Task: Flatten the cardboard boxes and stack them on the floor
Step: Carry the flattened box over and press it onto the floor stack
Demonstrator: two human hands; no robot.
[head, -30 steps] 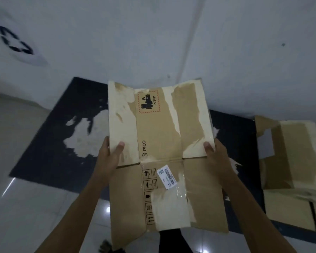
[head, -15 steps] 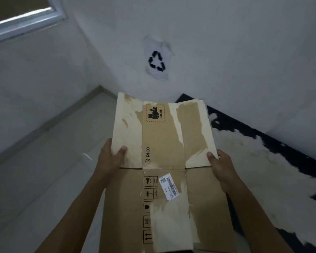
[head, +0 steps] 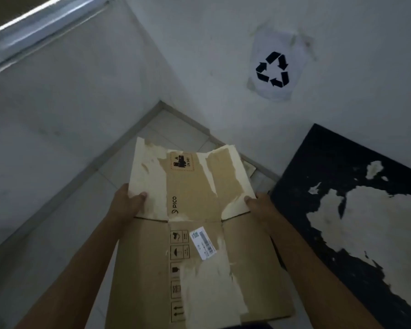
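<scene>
Head view: left hand (head: 128, 205) and right hand (head: 259, 205) grip opposite side edges of the flattened cardboard box (head: 195, 233), held above the floor (head: 57, 233) corner.

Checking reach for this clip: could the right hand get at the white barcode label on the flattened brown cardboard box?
Probably yes: the white barcode label lies uncovered on the flattened brown cardboard box, near the right hand, which would first have to release the edge it grips.
</scene>
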